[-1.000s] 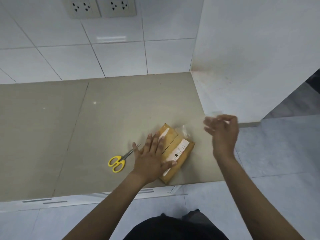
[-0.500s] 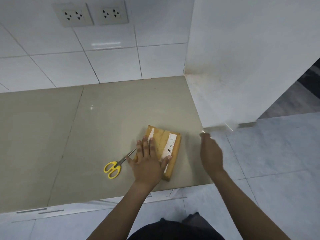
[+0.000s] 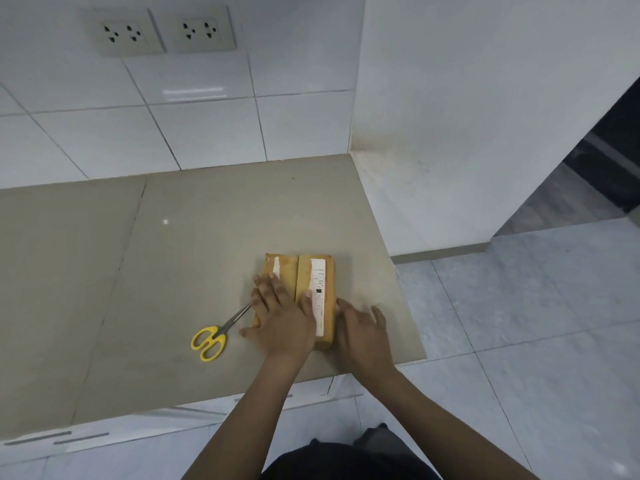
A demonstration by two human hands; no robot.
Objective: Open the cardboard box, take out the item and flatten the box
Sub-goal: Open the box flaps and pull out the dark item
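We are finding the box (image 3: 300, 289) lying flat on the worktop (image 3: 194, 271), right of centre in the frame and near the worktop's right edge. Its top is showing two flaps meeting along a seam running away from the viewer, with a strip of pale tape on the left flap and a white label (image 3: 318, 299) running along the right flap.

The left hand (image 3: 282, 320) is lying palm down on the near left part of the box, fingers (image 3: 266, 289) spread apart and flat, gripping nothing; the thumb is reaching across the seam towards the label. The right hand (image 3: 362, 332) is resting just beside the box's right side, at the near corner, fingers loosely apart and extended; we cannot tell whether it is touching the cardboard.

The scissors (image 3: 216, 332), with yellow handles, are lying on the worktop to the left of the box, blades pointing towards it and the tips passing under the left hand.

Two wall sockets (image 3: 162, 32) are sitting on the tiled wall in the upper left of the frame.
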